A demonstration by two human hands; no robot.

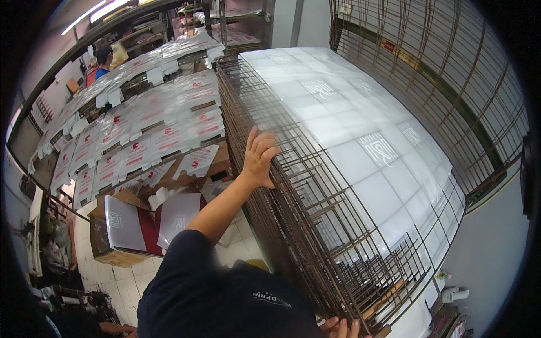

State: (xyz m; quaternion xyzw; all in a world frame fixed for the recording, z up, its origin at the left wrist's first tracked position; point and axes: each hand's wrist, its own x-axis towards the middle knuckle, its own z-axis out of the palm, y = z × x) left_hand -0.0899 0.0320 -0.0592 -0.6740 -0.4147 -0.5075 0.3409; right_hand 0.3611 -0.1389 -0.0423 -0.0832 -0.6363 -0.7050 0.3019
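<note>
A stack of brown wire drying racks [315,225] runs from the far middle down to the lower right. My left hand [260,158] is out at the stack's left edge, fingers curled over the wires and thumb lower on the edge. At the near corner my right hand [341,328] shows only its fingers, hooked at the rack's edge; the rest is cut off by the frame. Large translucent white printed sheets [360,135] lie across the top of the stack. Part of the top wire grid crosses over their left and near sides.
More wire racks [439,67] stand raised at the right. To the left, tiered racks hold grey sheets with red prints [135,146]. A cardboard box [101,234] with printed covers sits on the tiled floor. A person [103,56] is at the far left; another's arm [117,328] is lower left.
</note>
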